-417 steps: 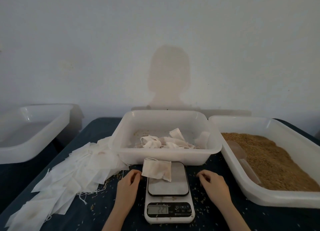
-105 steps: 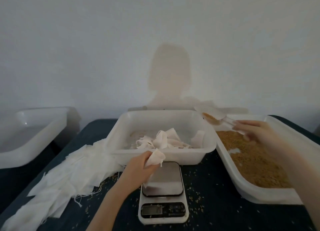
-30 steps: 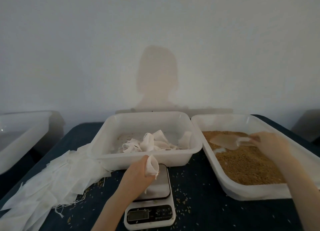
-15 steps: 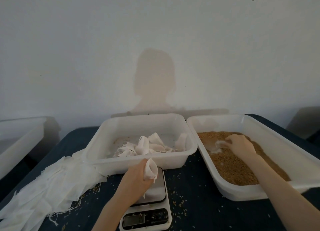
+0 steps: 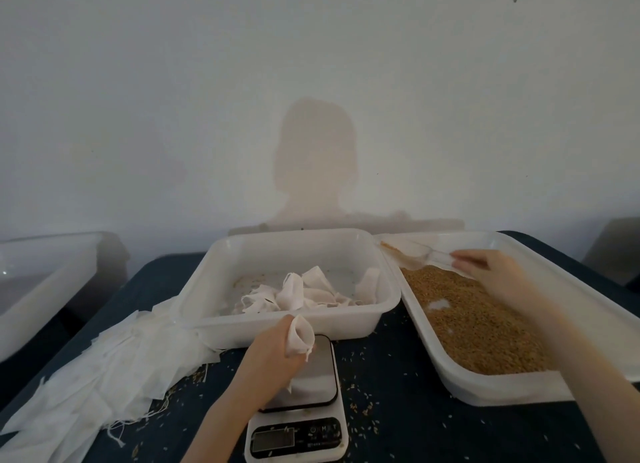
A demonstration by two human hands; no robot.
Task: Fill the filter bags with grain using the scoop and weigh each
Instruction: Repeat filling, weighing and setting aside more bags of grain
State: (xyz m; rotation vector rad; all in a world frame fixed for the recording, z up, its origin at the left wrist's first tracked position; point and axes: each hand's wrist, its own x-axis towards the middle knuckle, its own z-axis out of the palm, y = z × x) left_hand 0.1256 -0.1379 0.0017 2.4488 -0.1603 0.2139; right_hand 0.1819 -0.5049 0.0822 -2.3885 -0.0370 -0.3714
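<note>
The right hand (image 5: 491, 272) was closed around the loaded scoop (image 5: 412, 254) over the grain tray (image 5: 588, 310), while the filter bag (image 5: 299, 336), pinched open by the left hand (image 5: 273, 355) above the scale (image 5: 301, 410), was best kept wide-mouthed.

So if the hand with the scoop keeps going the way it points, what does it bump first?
The right hand points the scoop left, toward the middle tub of filled bags. It would probably meet that tub's rim first, unless the scoop is high enough to pass over it; depth is unclear.

Both hands' fingers (image 5: 465, 260) curled, gripping.
</note>
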